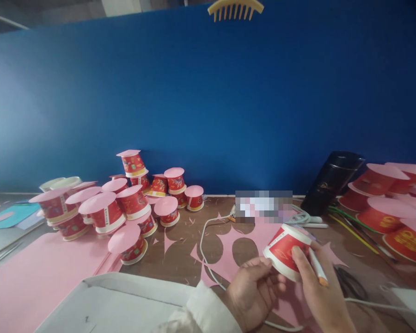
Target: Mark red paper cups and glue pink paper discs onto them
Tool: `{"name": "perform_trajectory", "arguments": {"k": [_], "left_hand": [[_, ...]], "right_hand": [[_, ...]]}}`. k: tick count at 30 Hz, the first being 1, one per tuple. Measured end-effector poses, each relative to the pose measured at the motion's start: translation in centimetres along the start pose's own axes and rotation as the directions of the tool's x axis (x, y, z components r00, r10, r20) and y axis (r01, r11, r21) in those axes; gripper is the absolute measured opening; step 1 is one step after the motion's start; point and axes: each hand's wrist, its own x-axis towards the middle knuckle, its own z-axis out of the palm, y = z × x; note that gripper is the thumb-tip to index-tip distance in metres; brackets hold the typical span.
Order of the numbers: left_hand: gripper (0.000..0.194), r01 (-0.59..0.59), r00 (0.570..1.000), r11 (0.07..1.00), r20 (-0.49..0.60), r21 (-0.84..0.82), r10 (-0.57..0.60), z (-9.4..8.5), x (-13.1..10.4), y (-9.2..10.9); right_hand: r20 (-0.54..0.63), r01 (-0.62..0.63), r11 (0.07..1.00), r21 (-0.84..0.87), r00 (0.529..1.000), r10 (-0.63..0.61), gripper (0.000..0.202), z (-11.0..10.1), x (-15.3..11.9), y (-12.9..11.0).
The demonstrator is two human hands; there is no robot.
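A red and white paper cup point(287, 252) is tilted with its wide white rim toward the lower left. My right hand point(321, 282) grips its right side, thumb on the red wall, and also holds a white stick with an orange end point(318, 268) between its fingers. My left hand point(254, 291) is palm up at the cup's lower left, its thumb and curled fingers by the rim. Whether its fingertips press on the rim is hard to tell. Pink paper with round holes cut out point(229, 254) lies beneath and behind the hands.
Upturned red cups topped with pink discs point(104, 215) are stacked at left, with more point(388, 217) at right. A black bottle point(333, 180), a white cable point(203, 236), pink sheets point(48, 282) and a white box point(125, 305) lie around. A blue partition point(194, 92) stands behind.
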Motion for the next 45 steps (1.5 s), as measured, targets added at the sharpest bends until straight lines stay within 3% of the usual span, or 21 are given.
{"name": "perform_trajectory", "arguments": {"k": [4,11,15,21,28,31,34,39,45], "left_hand": [[0.012,0.011,1.000,1.000,0.010,-0.005,-0.011,-0.3,0.4,-0.1],[0.017,0.012,1.000,0.999,-0.023,-0.039,-0.013,-0.6,0.9,-0.1],[0.024,0.023,0.999,1.000,0.036,0.015,-0.024,-0.7,1.1,-0.1],[0.035,-0.003,0.997,0.998,0.077,0.055,-0.001,-1.5,1.9,-0.5],[0.039,-0.047,0.998,0.998,0.046,-0.050,0.049,-1.1,2.1,-0.4],[0.033,-0.080,0.995,0.991,0.047,-0.102,0.086,-1.0,2.1,-0.2],[0.025,-0.121,0.991,0.985,0.040,-0.121,0.127,-1.0,1.9,0.1],[0.026,-0.116,0.993,0.991,-0.021,-0.070,0.115,-1.0,1.4,0.5],[0.028,-0.137,0.990,0.989,-0.038,-0.056,0.135,-0.7,1.0,0.5]], "right_hand": [[0.018,-0.091,0.996,-0.017,0.996,0.092,0.058,0.0,0.1,0.1],[0.017,-0.040,0.999,-0.028,0.999,0.041,0.052,0.3,0.0,1.0],[0.010,-0.037,0.999,-0.008,0.999,0.037,0.056,0.1,-0.5,1.8],[-0.018,-0.145,0.989,-0.013,0.989,0.145,0.064,-0.3,-0.4,1.6],[-0.032,-0.055,0.997,-0.055,0.998,0.054,0.059,-1.0,0.6,1.4],[-0.041,0.136,0.975,-0.175,0.989,-0.145,0.053,-1.6,0.3,0.2],[0.023,0.376,0.894,-0.245,0.924,-0.383,0.047,-2.1,-0.6,-1.9],[0.075,0.463,0.848,-0.257,0.885,-0.460,0.023,-2.0,-2.1,-4.9],[0.205,0.655,0.705,-0.273,0.755,-0.622,0.014,-1.8,-1.9,-4.7]]}}
